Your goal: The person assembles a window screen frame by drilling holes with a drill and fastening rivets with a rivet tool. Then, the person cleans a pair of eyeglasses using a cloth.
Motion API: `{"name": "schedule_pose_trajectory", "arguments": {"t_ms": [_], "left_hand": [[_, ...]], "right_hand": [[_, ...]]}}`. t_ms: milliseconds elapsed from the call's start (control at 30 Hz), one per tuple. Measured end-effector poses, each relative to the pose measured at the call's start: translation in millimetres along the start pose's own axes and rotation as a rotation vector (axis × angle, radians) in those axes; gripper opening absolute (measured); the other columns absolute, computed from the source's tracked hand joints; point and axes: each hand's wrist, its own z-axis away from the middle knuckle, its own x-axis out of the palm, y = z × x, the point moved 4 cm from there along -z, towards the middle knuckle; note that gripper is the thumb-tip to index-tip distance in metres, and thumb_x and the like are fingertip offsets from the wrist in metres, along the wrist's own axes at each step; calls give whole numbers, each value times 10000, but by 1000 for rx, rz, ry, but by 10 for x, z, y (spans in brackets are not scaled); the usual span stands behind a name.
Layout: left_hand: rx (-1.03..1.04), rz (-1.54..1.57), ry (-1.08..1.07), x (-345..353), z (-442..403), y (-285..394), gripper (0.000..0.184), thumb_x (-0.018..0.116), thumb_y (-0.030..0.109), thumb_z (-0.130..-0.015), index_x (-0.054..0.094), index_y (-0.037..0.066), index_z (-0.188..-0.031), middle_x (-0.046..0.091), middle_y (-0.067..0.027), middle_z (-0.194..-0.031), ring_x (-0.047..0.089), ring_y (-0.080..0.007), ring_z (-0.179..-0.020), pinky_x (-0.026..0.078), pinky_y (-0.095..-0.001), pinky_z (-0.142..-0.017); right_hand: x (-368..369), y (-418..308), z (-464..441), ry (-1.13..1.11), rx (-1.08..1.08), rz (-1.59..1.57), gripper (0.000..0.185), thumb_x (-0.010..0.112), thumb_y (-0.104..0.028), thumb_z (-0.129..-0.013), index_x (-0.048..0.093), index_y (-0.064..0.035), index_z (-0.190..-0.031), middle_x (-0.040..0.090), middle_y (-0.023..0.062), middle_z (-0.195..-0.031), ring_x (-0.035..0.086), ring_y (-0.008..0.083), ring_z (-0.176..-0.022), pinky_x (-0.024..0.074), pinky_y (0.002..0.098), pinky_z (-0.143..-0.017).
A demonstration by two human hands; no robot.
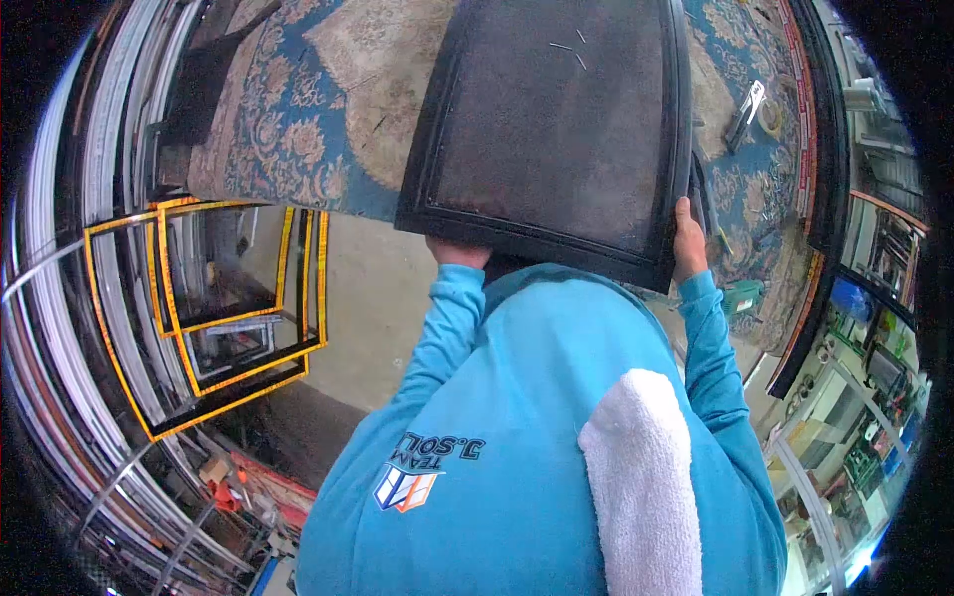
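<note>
A dark framed panel (556, 129) with a black raised border lies tilted in front of my body, its near edge sticking out past the carpet-covered bench. My right hand (688, 241) grips the panel's right side near the close corner, thumb along the edge and other fingers hidden. Under the near left edge, my left hand (459, 251) holds the panel from below; its fingers are out of sight. Several thin metal pins (566, 48) rest on the panel's surface toward the far end.
Patterned blue and beige carpet (293, 124) covers the bench. A metal-and-black hand tool (745, 117), a tape roll (771, 117) and a green tool (742, 297) lie to the right. Yellow-edged frames (199, 318) lean at left, near long stacked profiles (50, 169). A white towel (644, 477) hangs over my shirt.
</note>
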Motion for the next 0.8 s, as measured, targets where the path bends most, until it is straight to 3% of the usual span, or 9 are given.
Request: {"name": "schedule_pose_trajectory", "arguments": {"t_ms": [33, 100, 200, 333, 433, 500, 633, 733, 800], "left_hand": [[4, -3, -2, 124, 38, 2, 528, 374, 554, -914, 628, 132, -1103, 658, -100, -1036, 595, -353, -1023, 348, -666, -995], [65, -160, 239, 282, 148, 35, 504, 379, 533, -916, 646, 147, -1100, 670, -102, -1044, 603, -364, -994, 354, -657, -1001], [18, -64, 390, 346, 124, 29, 494, 379, 528, -915, 644, 163, -1116, 684, -101, -1023, 614, -366, -968, 364, -653, -996], [-20, -22, 271, 641, 147, -33, 496, 391, 523, -915, 636, 159, -1145, 694, -97, -1000, 624, -359, -968, 411, -628, -965], [-23, 65, 119, 598, 135, -12, 535, 402, 533, -909, 620, 154, -1217, 674, -98, -1131, 610, -370, -1047, 423, -617, -970], [84, -87, 215, 594, 140, 40, 596, 453, 523, -908, 542, 147, -1363, 534, -99, -1396, 518, -355, -1241, 378, -587, -1060], [104, -149, 213, 569, 167, 130, 652, 401, 601, -924, 538, 143, -1367, 514, -98, -1417, 477, -356, -1281, 342, -586, -1083], [32, -49, 332, 434, 259, 188, 718, 352, 639, -917, 502, 119, -1389, 487, -111, -1438, 456, -359, -1294, 356, -598, -1059], [-62, -80, 385, 242, 326, 198, 817, 333, 733, -893, 466, 113, -1408, 489, -116, -1420, 452, -364, -1273, 345, -577, -1061]], "right_hand": [[-40, 43, -57, -5, -1, -1, 766, 374, -632, -972, 624, 66, -1163, 677, 124, -1043, 649, 221, -907, 513, 346, -829], [-157, 177, -248, 9, -80, 135, 792, 356, -645, -970, 638, 77, -1137, 680, 130, -1045, 644, 220, -897, 496, 335, -826], [-236, 326, -421, 7, -102, 131, 800, 349, -645, -971, 638, 83, -1137, 683, 134, -1040, 642, 221, -898, 491, 348, -825], [-271, 330, -476, -14, -142, 204, 808, 339, -646, -973, 638, 87, -1136, 686, 136, -1035, 643, 223, -892, 489, 355, -825], [-296, 380, -540, -31, -111, 159, 813, 333, -651, -971, 646, 85, -1119, 688, 133, -1025, 644, 223, -870, 489, 353, -816], [-281, 374, -549, -57, -104, 127, 793, 350, -637, -975, 641, 86, -1123, 686, 121, -1003, 645, 222, -848, 491, 357, -805], [-195, 353, -454, -36, -66, 32, 786, 376, -634, -970, 629, 91, -1136, 680, 112, -988, 644, 223, -835, 493, 363, -792], [-129, 426, -446, -37, -19, 11, 787, 398, -637, -962, 623, 97, -1131, 674, 119, -1010, 640, 247, -892, 482, 382, -825], [-102, 470, -495, 114, -141, 246, 817, 388, -652, -957, 611, 114, -1130, 669, 149, -1061, 618, 285, -985, 455, 398, -882]]}}
